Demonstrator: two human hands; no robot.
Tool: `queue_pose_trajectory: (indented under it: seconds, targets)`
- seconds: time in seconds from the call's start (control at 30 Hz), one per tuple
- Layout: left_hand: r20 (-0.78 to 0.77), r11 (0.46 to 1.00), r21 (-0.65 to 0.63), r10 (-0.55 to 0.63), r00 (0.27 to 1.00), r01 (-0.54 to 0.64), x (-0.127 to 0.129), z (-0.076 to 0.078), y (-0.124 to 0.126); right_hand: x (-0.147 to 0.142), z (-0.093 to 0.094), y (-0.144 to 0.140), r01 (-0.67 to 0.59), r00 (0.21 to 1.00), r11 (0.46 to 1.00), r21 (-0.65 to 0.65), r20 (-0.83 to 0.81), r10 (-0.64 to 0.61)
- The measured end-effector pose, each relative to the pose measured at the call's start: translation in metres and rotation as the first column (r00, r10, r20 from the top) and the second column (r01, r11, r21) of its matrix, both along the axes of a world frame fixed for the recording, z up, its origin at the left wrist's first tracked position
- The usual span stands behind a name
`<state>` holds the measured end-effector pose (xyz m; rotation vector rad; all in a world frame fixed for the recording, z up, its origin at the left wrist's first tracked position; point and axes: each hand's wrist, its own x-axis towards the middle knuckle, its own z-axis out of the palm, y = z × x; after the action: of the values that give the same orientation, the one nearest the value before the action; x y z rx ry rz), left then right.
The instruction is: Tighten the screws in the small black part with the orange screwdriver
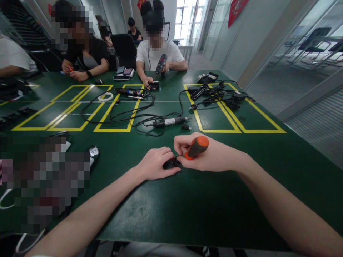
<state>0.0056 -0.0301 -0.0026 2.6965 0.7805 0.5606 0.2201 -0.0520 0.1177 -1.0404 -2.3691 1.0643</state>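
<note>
My left hand (158,163) lies on the green table with its fingers closed around a small black part (175,162). Most of that part is covered by the fingers, so its kind does not show. In my right hand (199,153) is a screwdriver with an orange and dark grey handle (198,147), gripped low near its shaft. The handle leans up and to the right. Its lower end points at the black part between my two hands; the tip itself is hidden behind my fingers.
Ahead lie a silver-and-black electric screwdriver (168,122) with a looping black cable and a small black piece (186,127). Black cords and adapters (209,92) are heaped at the back right. Across the green table (214,214), a person holds a power drill (161,63).
</note>
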Motion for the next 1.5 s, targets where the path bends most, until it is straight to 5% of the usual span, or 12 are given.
queue_pose_trajectory:
  seconds: [1.17, 1.5]
  targets:
    - [0.022, 0.999, -0.042, -0.003, 1.000, 0.004, -0.0007, 0.0002, 0.0019, 0.0013, 0.0018, 0.0004, 0.013, 1.000, 0.999, -0.034, 0.005, -0.013]
    - [-0.011, 0.999, 0.035, 0.004, 1.000, -0.003, 0.0014, 0.0030, 0.0008, 0.0029, -0.0004, 0.0017, -0.004, 0.999, 1.000, -0.031, -0.044, 0.002]
